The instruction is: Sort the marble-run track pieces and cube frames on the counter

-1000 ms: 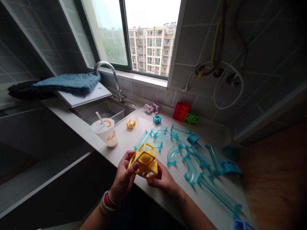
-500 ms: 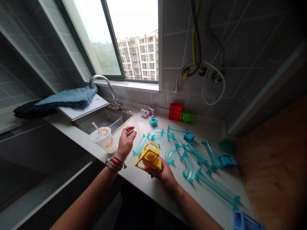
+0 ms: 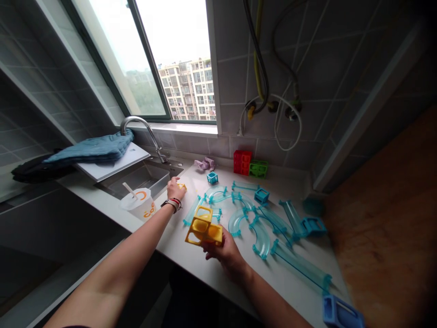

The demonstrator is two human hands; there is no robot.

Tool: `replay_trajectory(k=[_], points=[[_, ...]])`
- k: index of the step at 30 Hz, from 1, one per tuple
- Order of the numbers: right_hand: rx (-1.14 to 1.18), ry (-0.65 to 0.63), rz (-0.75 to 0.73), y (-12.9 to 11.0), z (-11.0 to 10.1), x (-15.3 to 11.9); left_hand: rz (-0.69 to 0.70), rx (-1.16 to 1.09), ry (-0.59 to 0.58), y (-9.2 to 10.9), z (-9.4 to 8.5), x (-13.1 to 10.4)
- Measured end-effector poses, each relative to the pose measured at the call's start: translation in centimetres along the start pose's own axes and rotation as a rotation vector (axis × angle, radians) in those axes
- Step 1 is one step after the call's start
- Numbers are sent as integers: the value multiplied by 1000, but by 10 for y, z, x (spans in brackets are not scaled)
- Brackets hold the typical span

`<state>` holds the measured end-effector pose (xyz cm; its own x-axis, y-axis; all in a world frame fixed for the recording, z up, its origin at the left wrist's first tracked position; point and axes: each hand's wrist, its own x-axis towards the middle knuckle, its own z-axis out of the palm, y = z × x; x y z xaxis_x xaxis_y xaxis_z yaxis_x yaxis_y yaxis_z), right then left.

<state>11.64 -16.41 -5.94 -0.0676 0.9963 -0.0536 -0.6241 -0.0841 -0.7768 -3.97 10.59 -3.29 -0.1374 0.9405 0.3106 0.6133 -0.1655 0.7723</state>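
Observation:
My right hand (image 3: 227, 253) is closed around the lower end of some joined yellow cube-frame blocks (image 3: 203, 228), held up over the counter's front part. Rounded yellow inner surfaces show through the open sides of these blocks. Further off, my left hand (image 3: 175, 189) reaches down to the counter near the sink's right edge. Its fingers are closed on another small yellow block (image 3: 183, 187), mostly hidden behind the hand. Clear teal track pieces (image 3: 262, 237), curved and straight, lie to the right of both hands. A teal cube frame (image 3: 212, 177) stands beyond them.
A drink cup with a straw (image 3: 139, 202) stands left of my left forearm. Behind it are the sink (image 3: 126, 182) and faucet (image 3: 160, 150). Red blocks (image 3: 242, 162) and green blocks (image 3: 258, 168) sit against the wall. A blue block (image 3: 341, 312) lies at the near right.
My left hand has moved forward from above the counter and closed on the small yellow block. My right hand still holds the joined yellow blocks, now tilted differently. The view has shifted slightly.

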Motion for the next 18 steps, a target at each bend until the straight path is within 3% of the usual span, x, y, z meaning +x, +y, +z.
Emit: replay_trajectory(k=[3,5,9,11,15,18], points=[[20,-21,44,0,1,0,53,-119,-8,13,-7,-9],[40,-31,56,-2,2,-1,92,-222,-36,23,-18,-28],[89,-5,18,-8,2,-3,160,-384,-119,38,-58,-87],[129,-8,-4,-10,0,-4,145,-480,-107,40,-82,-119],[133,1,-50,-7,-6,-1,-105,-733,-62,37,-120,-176],[-9,26,-76,-1,-9,2,-360,-835,-168,34,-133,-210]])
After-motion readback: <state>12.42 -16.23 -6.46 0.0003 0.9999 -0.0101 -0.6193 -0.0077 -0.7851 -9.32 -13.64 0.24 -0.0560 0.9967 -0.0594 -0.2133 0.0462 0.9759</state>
